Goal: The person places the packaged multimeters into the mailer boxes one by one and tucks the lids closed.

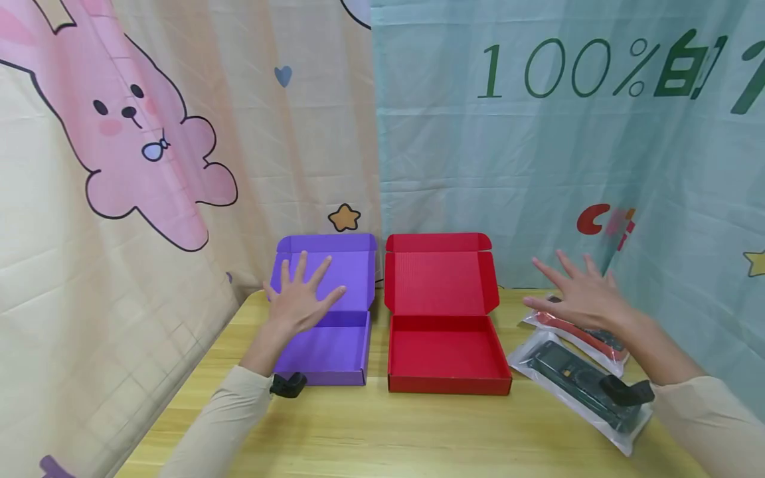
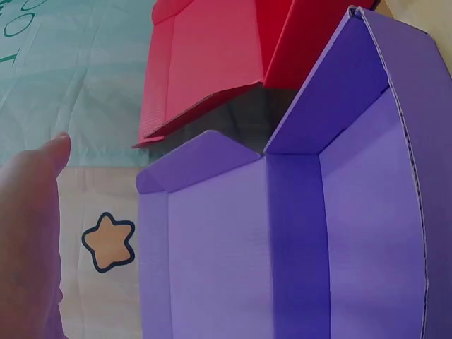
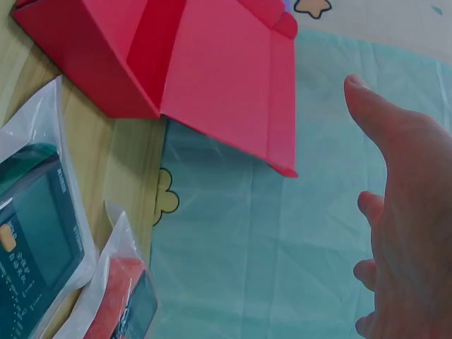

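On a wooden table, the purple box is being partly hidden by the splayed left hand, a red bagged package by the splayed right hand.

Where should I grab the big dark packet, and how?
I'd pinch the big dark packet across its middle, by both long edges, coming from above. It lies flat and is longer than wide; the smaller red packet beside its far edge would probably crowd a sideways approach.
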Demonstrator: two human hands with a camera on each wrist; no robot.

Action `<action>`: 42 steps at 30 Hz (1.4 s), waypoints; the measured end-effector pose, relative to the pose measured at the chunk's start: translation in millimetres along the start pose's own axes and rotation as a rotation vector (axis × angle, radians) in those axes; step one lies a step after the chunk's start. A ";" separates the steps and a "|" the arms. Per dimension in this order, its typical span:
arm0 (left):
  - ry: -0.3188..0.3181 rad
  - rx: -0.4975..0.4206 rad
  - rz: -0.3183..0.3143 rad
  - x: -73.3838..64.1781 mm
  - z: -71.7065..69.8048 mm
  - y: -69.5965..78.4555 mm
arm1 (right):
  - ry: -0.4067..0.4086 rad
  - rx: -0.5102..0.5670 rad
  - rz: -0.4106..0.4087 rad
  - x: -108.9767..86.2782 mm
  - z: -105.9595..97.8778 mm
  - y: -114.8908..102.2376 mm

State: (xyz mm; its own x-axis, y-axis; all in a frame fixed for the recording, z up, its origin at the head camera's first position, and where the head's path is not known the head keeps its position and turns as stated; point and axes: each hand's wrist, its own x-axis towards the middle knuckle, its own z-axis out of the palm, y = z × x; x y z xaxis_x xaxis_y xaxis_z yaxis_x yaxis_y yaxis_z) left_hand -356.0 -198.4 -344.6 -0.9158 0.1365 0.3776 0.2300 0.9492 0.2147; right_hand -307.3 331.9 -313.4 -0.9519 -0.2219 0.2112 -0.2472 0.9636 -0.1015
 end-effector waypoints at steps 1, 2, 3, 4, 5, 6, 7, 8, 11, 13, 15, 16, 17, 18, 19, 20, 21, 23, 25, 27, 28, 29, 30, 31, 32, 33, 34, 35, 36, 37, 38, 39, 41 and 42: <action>-0.004 -0.004 0.003 -0.3 0.6 1.7 | 0.000 -0.002 0.002 -0.1 0.7 2.5; -0.005 -0.006 0.008 -0.6 1.6 3.2 | -0.001 -0.002 0.007 -0.4 1.3 5.0; -0.008 -0.013 0.013 -0.8 3.0 4.7 | 0.001 -0.001 0.011 -0.5 1.8 7.4; -0.010 -0.022 0.020 -1.2 4.3 6.5 | 0.001 -0.001 0.015 -0.6 2.2 10.1; -0.013 -0.030 0.027 -1.8 5.8 8.2 | -0.002 0.000 0.022 -0.6 2.3 13.1; -0.018 -0.039 0.033 -2.5 7.2 10.0 | -0.003 0.002 0.025 -0.6 2.3 16.0; -0.022 -0.050 0.040 -3.5 8.7 11.9 | -0.006 0.007 0.029 -0.5 2.2 19.0; -0.021 -0.061 0.048 -4.6 10.3 14.0 | -0.009 0.014 0.032 -0.5 1.8 21.9; -0.024 -0.108 0.073 -8.5 14.5 21.3 | -0.010 0.032 0.031 -0.5 2.0 31.6; -0.026 -0.139 0.091 -10.8 17.9 26.5 | -0.006 0.050 0.025 -0.8 3.4 38.9; -0.030 -0.175 0.108 -12.9 21.8 32.0 | -0.002 0.070 0.023 -1.2 5.4 46.6; -0.035 -0.193 0.117 -14.1 23.8 34.8 | 0.000 0.080 0.020 -1.2 6.5 50.7; -0.038 -0.212 0.124 -15.4 26.4 37.4 | 0.000 0.091 0.019 -1.4 7.9 55.0; -0.043 -0.234 0.133 -17.1 29.0 40.0 | -0.001 0.106 0.019 -1.9 8.7 58.2; -0.048 -0.262 0.142 -18.9 31.9 42.5 | -0.003 0.120 0.020 -2.2 9.9 61.8; -0.056 -0.290 0.148 -21.3 34.3 45.2 | -0.004 0.129 0.019 -2.6 11.3 65.3; -0.068 -0.321 0.151 -23.9 36.7 48.0 | -0.004 0.137 0.016 -3.0 12.9 68.6; -0.090 -0.385 0.156 -29.9 41.5 53.2 | -0.005 0.157 0.013 -3.9 17.1 75.8; -0.122 -0.450 0.151 -37.1 45.4 58.5 | -0.011 0.171 0.007 -4.8 22.4 82.9; -0.153 -0.509 0.146 -44.4 48.7 63.7 | -0.021 0.193 0.005 -6.3 28.4 89.8; -0.163 -0.534 0.148 -47.6 50.7 66.1 | -0.029 0.209 0.007 -7.2 31.3 93.2; -0.170 -0.555 0.152 -50.4 53.1 68.4 | -0.039 0.225 0.013 -8.3 34.4 96.5; -0.177 -0.577 0.158 -53.3 54.9 71.2 | -0.047 0.245 0.018 -9.7 37.1 99.3; -0.182 -0.596 0.165 -55.4 57.0 73.8 | -0.056 0.261 0.029 -11.1 39.6 101.9; -0.187 -0.611 0.170 -57.2 59.1 76.4 | -0.062 0.275 0.039 -12.2 41.8 104.5; -0.192 -0.626 0.173 -58.9 61.0 79.0 | -0.069 0.288 0.047 -13.3 43.6 106.8; -0.197 -0.639 0.174 -60.4 62.8 81.7 | -0.075 0.296 0.054 -14.1 45.5 109.2; -0.202 -0.655 0.171 -61.9 64.6 84.4 | -0.082 0.302 0.061 -14.8 47.2 111.2; -0.209 -0.667 0.164 -63.5 66.3 87.1 | -0.088 0.309 0.065 -15.2 48.8 113.0; -0.217 -0.682 0.157 -64.9 68.1 89.7 | -0.097 0.313 0.073 -15.3 50.3 114.8; -0.222 -0.699 0.148 -66.2 70.1 92.0 | -0.103 0.321 0.076 -15.3 51.8 116.6; -0.227 -0.715 0.137 -67.5 72.0 94.3 | -0.111 0.330 0.082 -15.4 53.2 118.2; -0.239 -0.757 0.113 -70.1 76.0 98.6 | -0.130 0.349 0.099 -15.5 55.6 120.7; -0.243 -0.774 0.100 -71.4 78.1 100.5 | -0.138 0.357 0.105 -15.4 56.7 122.1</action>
State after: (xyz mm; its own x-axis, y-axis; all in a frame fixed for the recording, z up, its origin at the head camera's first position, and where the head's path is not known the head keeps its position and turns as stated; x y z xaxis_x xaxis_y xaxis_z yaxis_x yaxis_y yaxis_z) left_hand -293.1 -90.7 -420.4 -0.9042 0.3527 0.2411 0.3953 0.4766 0.7852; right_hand -333.1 444.5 -384.1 -0.9848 -0.1662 0.0512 -0.1712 0.8750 -0.4528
